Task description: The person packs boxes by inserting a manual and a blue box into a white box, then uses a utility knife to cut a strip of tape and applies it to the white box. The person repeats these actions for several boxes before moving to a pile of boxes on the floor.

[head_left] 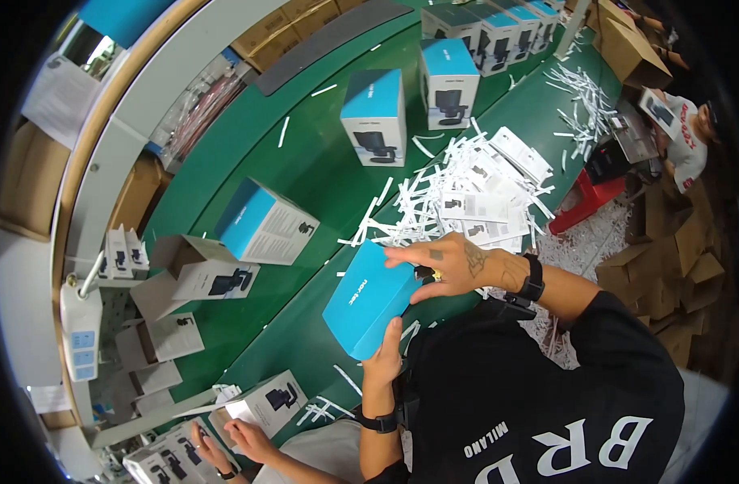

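Note:
A box with a bright blue lid face (363, 305) stands tilted at the near edge of the green bench, right in front of me. My left hand (384, 356) is closed round its near lower corner, thumb up along the side. My right hand (454, 264) grips its right edge, fingers over the blue face and thumb lower down. A small dark thing shows between that thumb and the fingers, too little to name. The box's sides are mostly hidden. Just beyond my right hand lies a heap of white paper strips and printed leaflets (474, 206).
Blue-topped boxes (373, 121) stand along the green bench (305, 145), with several more at the far end. Open boxes (216, 278) lie at left. A co-worker's hands (252, 442) are by a box at lower left. Cartons (668, 274) and a red stool (587, 202) are right.

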Available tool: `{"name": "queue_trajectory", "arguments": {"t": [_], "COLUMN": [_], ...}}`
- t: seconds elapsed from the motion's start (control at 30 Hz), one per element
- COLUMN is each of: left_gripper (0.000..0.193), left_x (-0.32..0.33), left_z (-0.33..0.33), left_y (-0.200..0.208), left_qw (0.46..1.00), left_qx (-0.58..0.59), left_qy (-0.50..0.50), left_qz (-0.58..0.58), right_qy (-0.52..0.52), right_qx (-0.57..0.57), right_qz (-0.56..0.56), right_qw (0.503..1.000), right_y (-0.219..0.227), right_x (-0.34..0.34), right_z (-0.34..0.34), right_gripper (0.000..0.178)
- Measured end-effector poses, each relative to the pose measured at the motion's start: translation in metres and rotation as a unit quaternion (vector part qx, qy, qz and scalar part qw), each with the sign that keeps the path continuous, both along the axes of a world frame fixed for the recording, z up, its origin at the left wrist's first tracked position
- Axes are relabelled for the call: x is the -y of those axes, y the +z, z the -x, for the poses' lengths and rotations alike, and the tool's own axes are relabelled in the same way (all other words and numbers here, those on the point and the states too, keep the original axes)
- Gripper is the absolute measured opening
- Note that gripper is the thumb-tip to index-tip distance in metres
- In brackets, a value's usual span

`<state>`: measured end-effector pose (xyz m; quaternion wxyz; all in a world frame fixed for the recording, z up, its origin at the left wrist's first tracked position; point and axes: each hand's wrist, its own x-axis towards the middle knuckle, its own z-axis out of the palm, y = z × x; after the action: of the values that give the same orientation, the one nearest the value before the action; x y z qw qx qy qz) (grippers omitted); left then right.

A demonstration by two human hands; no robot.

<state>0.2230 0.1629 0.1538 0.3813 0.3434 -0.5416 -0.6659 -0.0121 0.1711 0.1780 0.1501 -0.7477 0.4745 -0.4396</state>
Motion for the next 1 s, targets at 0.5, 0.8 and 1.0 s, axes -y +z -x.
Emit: {"name": "queue_trajectory", "arguments": {"t": [0.5,0.8,1.0], "left_gripper": [0.071,0.067,0.076], "left_x": [-0.001,-0.003,-0.007], "left_z": [-0.041,-0.047,-0.043], "left_y": [-0.015,0.010,-0.008], "left_qw": [0.961,0.779,0.672], "left_qx": [0.175,0.494,0.617], "left_qy": [0.153,0.050,-0.037], "left_qz": [0.151,0.384,0.408], "right_qy": [-0.001,0.016,0.031], "right_qx": [-0.050,0.011,0.043], "right_qz": [0.077,0.084,0.074], "right_qw": [0.996,0.996,0.996], "right_y": [-0.047,-0.066,-0.070], "right_x": [-0.016,-0.026,-0.019], "right_z": [-0.027,-0.046,-0.042], "right_gripper": [0.047,0.031,0.024]}}
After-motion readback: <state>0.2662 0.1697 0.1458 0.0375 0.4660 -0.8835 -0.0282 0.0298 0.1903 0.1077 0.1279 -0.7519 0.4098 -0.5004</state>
